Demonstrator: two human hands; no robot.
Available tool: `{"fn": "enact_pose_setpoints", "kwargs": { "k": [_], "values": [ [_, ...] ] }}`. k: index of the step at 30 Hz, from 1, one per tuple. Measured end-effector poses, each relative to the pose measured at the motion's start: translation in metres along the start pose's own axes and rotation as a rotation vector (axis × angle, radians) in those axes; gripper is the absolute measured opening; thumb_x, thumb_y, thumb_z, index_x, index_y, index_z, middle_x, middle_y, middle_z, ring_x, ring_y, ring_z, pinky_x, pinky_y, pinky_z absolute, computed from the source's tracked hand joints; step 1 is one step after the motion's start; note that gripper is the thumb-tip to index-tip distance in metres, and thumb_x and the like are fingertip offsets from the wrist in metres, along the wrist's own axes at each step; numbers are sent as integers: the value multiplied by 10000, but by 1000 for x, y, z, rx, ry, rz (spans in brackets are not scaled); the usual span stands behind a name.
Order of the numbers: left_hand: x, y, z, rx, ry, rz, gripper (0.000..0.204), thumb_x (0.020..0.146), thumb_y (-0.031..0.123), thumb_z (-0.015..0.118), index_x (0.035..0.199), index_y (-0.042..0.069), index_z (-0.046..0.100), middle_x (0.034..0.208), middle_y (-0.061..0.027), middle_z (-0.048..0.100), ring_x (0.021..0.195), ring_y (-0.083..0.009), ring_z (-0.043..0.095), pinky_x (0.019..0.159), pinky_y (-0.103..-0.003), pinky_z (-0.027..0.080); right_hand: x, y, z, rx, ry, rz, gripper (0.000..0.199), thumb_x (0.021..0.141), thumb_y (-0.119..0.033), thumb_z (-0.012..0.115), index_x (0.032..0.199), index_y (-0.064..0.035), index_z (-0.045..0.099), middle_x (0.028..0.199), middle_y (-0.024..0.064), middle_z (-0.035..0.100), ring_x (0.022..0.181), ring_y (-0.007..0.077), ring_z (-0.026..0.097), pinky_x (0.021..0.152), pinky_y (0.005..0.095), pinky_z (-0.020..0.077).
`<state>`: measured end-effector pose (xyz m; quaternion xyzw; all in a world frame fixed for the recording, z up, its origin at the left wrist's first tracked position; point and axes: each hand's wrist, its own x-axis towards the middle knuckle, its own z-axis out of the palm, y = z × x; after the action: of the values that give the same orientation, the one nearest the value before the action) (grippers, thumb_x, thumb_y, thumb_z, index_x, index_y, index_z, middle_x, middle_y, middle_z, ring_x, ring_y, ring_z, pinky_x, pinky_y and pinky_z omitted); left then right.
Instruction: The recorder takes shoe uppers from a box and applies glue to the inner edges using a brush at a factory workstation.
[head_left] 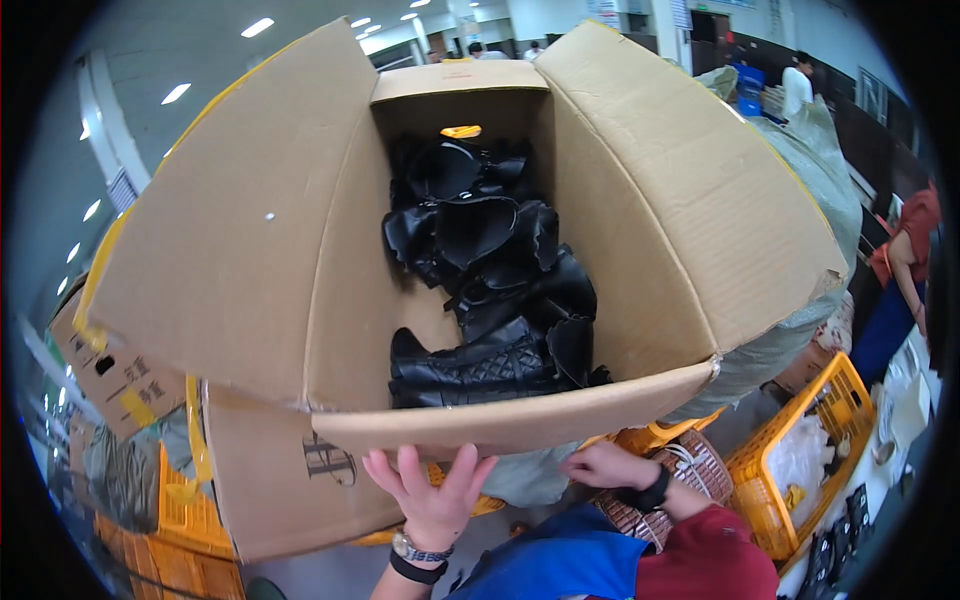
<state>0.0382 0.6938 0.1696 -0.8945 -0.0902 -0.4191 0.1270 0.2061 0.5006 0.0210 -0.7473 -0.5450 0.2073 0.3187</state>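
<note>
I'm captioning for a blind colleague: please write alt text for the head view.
An open cardboard box holds black boots. The person's left hand touches its near side, fingers spread; the right hand is close by. Orange crates show on both sides.

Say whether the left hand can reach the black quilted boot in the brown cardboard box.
Probably yes: the left hand must clear the near edge, but the open-topped box leaves the quilted boot exposed.

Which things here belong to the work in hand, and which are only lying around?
Work in hand:
open cardboard box, left fingers at its near flap
black boots inside

Lying around:
yellow crate at right
printed carton at left
grey-green sack
</note>
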Motion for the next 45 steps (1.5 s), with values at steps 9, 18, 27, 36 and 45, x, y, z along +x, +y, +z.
{"fn": "enact_pose_setpoints", "kwargs": {
  "k": [9,18,27,36,45],
  "values": [
    [-24,-25,48,-72,207,131,398,780,489,578,1165,445,489,1300,-89,306,1289,-479,29,1010,-628,2,-98,-186,-213,-35,-71,74,172,797,-137,645,904,-2,649,814,133,652,711,249,632,635,313,499],
    [-33,-31,52,-175,256,278,575,653,261,748,1174,285,507,1410,-133,210,1308,-470,27,1007,-647,18,51,-302,-339,-669,248,-55,118,807,-123,625,897,-48,635,754,44,589,713,124,568,628,256,463],
    [-3,-59,22,-439,381,-141,789,681,525,694,1244,41,425,1158,-160,470,1163,-352,376,907,-494,388,237,-163,-217,-1469,-212,-392,610,581,-372,762,1135,-212,567,1281,93,437,1241,298,345,948,499,323],
    [-48,-69,41,-1027,15,-377,1008,541,0,836,1323,-37,201,1191,-219,443,1041,-299,504,876,-410,444,245,-127,-213,-1593,-43,-265,497,708,-362,646,1163,-182,558,1373,87,339,1310,300,213,1016,517,228],
    [-51,-70,49,-1044,35,-398,948,547,-23,823,1296,-28,242,1159,-196,473,1023,-281,518,864,-399,451,277,-115,-235,-1783,546,-240,257,751,-224,524,934,-50,572,911,82,554,920,243,504,907,448,347]
  ]
}}
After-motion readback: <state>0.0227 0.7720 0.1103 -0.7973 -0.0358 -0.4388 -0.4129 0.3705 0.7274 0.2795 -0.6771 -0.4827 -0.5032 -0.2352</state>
